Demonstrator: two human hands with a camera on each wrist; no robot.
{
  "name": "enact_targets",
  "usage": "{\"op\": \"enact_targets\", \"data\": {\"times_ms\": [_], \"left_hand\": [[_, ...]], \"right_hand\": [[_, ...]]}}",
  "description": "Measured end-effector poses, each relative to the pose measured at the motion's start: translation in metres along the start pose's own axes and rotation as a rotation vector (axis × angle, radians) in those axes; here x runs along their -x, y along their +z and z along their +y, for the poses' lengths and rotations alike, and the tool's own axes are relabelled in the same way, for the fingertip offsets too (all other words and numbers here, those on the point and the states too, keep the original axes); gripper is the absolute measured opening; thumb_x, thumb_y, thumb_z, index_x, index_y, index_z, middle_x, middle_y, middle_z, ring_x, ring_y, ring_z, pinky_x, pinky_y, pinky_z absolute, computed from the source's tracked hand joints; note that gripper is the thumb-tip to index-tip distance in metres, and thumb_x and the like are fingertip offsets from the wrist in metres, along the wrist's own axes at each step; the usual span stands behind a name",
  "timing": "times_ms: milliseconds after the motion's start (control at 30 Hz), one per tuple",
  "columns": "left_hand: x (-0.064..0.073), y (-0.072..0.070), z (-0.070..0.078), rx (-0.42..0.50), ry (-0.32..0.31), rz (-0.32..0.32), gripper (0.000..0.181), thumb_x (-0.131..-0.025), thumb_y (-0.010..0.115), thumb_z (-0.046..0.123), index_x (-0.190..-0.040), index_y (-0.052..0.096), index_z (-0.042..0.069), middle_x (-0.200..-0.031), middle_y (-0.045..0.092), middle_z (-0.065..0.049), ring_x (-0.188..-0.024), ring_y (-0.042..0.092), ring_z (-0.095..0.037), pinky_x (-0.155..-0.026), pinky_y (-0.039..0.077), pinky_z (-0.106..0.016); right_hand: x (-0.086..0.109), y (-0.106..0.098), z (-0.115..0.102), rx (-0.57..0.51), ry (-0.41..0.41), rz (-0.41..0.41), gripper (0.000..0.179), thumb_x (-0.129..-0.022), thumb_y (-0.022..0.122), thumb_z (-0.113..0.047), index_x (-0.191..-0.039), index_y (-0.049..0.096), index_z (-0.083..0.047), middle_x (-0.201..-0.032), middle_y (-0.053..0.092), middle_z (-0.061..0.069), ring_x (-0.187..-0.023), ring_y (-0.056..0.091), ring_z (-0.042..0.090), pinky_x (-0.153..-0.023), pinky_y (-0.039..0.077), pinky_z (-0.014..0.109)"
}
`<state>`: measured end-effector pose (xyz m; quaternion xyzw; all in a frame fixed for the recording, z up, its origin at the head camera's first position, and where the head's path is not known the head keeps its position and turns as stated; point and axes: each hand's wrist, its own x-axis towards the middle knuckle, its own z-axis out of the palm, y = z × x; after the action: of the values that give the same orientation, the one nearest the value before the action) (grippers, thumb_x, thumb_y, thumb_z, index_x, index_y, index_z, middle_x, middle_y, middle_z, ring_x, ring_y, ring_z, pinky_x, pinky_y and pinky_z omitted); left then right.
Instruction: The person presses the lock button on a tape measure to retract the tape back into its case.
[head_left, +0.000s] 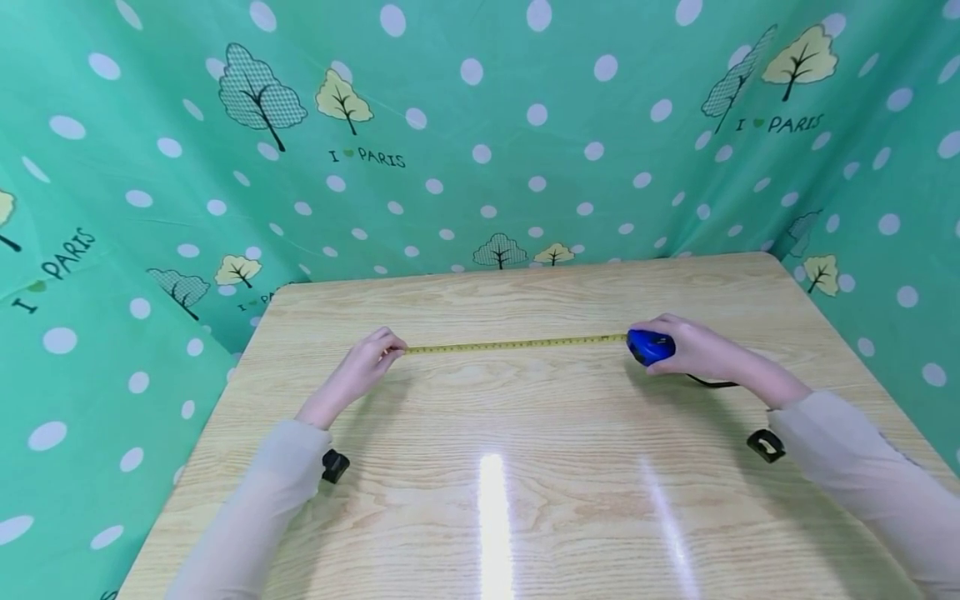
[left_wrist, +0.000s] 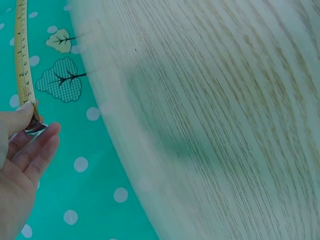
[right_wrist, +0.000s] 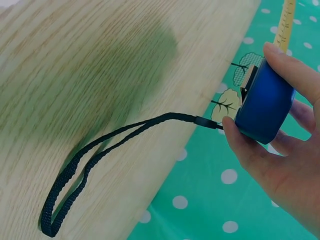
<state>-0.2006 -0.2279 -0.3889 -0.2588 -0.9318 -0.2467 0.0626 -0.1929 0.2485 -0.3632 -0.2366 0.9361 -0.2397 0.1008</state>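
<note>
A blue tape measure (head_left: 651,347) is held in my right hand (head_left: 693,348), its fingers and thumb around the case, as the right wrist view also shows. From the case a yellow blade (head_left: 517,343) stretches nearly straight across to the left. My left hand (head_left: 367,360) pinches the blade's free end between thumb and fingers. In the left wrist view the metal end hook (left_wrist: 36,128) shows at the fingers, with low numbers on the blade beside the thumb. A black wrist strap (right_wrist: 165,118) hangs in a loop from the case.
Both hands are above a wood-grain table (head_left: 570,417). A green polka-dot cloth (head_left: 450,100) with tree prints hangs behind it and at both sides. Black wrist mounts (head_left: 766,446) show below the sleeves. Bright light reflections lie on the near tabletop.
</note>
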Motion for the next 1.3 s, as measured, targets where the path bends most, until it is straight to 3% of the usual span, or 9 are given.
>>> {"op": "enact_targets", "data": {"times_ms": [833, 1300], "left_hand": [[-0.007, 0.007, 0.007, 0.004, 0.025, 0.02, 0.008, -0.087, 0.055, 0.006, -0.089, 0.06, 0.0, -0.086, 0.055, -0.007, -0.077, 0.056, -0.019, -0.066, 0.049, -0.03], [-0.011, 0.008, 0.011, 0.012, 0.015, -0.006, 0.008, -0.088, 0.054, 0.008, -0.09, 0.058, 0.001, -0.086, 0.054, -0.007, -0.078, 0.055, -0.019, -0.067, 0.049, -0.031]], "right_hand": [[-0.008, 0.007, -0.005, 0.009, -0.033, 0.008, 0.066, -0.074, 0.072, -0.022, -0.13, 0.042, -0.003, -0.115, 0.046, 0.022, -0.099, 0.05, 0.039, -0.074, 0.048, 0.047], [-0.014, 0.009, -0.014, 0.006, -0.027, 0.007, 0.065, -0.075, 0.072, -0.022, -0.128, 0.043, 0.0, -0.115, 0.046, 0.024, -0.099, 0.051, 0.039, -0.074, 0.049, 0.046]]}}
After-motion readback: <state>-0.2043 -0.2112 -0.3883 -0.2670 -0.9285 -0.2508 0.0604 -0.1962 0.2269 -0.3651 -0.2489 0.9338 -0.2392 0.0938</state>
